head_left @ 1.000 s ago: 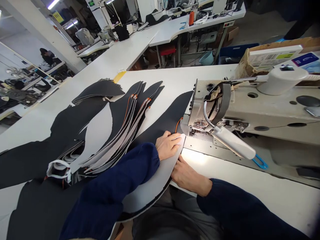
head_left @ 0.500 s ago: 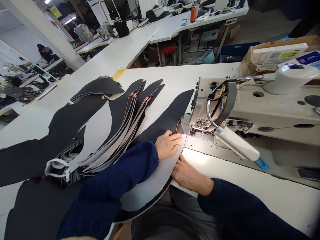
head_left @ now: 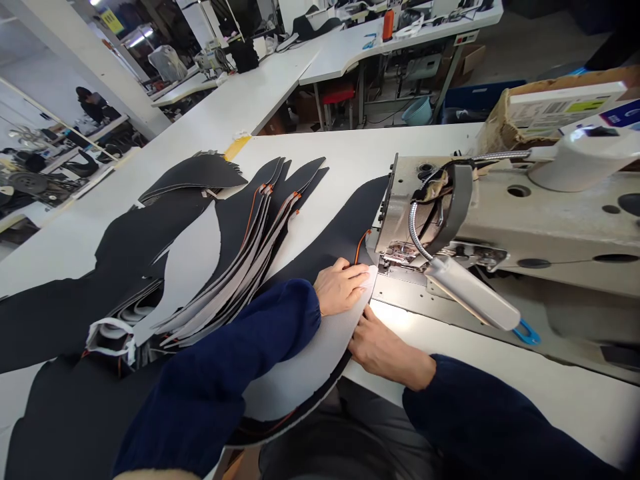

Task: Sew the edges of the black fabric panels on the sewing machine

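My left hand (head_left: 343, 287) lies over a grey-backed fabric panel (head_left: 300, 370), its fingers stretched out and pressing the layers beside the sewing machine (head_left: 400, 257). At the panel's right edge, just below, my right hand (head_left: 383, 347) has its fingers closed on the fabric; its fingertips are partly hidden under the edge. The panel lies over a dark fabric piece (head_left: 333, 230) with a line of orange stitching. Their tip reaches the lit presser foot area. The panel's lower end curves down over the table edge towards my lap.
Left of my hands lies a stack of dark, grey-backed panels (head_left: 250, 250) with orange threads. More dark pieces (head_left: 193, 177) lie behind. A white lamp (head_left: 473, 293) with a blue loop hangs in front of the machine. A cardboard box (head_left: 500, 120) stands at the back right.
Both hands and the panel have shifted slightly right, closer to the presser foot. Orange stitching now shows on the panel's lower edge near my lap.
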Tool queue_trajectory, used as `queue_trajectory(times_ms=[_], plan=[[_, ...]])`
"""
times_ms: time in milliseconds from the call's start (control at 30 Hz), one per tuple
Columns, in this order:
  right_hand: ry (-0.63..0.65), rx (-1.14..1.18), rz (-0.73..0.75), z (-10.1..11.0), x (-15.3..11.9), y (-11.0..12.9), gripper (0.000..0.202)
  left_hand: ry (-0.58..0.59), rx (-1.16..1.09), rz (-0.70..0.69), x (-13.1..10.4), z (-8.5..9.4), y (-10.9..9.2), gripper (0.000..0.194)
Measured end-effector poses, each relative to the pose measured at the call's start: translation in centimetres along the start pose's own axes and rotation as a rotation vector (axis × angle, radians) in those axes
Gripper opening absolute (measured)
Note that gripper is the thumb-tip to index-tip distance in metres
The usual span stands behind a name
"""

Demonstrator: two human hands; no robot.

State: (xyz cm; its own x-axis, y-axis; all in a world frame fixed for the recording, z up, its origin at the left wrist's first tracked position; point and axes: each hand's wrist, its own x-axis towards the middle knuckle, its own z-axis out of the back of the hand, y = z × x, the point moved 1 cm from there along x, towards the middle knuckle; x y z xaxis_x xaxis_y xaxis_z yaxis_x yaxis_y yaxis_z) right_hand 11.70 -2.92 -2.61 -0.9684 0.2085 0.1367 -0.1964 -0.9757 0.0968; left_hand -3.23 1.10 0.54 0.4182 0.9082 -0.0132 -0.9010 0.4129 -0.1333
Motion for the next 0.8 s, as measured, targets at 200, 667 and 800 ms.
queue_trajectory(times_ms=[200,667,800], plan=[[-0.014,-0.005,-0.039,0.1,-0.7,-1.4,0.024,-0.021,0.01,-0.015,2.0,-0.2,-0.9,0.04],[0.008,-0.078,-0.074,0.3,-1.1,-0.9,0.025,0.04,0.045,0.01,3.2,0.6,-2.6,0.042],[0.093,-0.223,-0.118,1.5,-1.4,1.2,0.027,0.201,-0.052,0.082,2.9,1.4,-3.9,0.064]])
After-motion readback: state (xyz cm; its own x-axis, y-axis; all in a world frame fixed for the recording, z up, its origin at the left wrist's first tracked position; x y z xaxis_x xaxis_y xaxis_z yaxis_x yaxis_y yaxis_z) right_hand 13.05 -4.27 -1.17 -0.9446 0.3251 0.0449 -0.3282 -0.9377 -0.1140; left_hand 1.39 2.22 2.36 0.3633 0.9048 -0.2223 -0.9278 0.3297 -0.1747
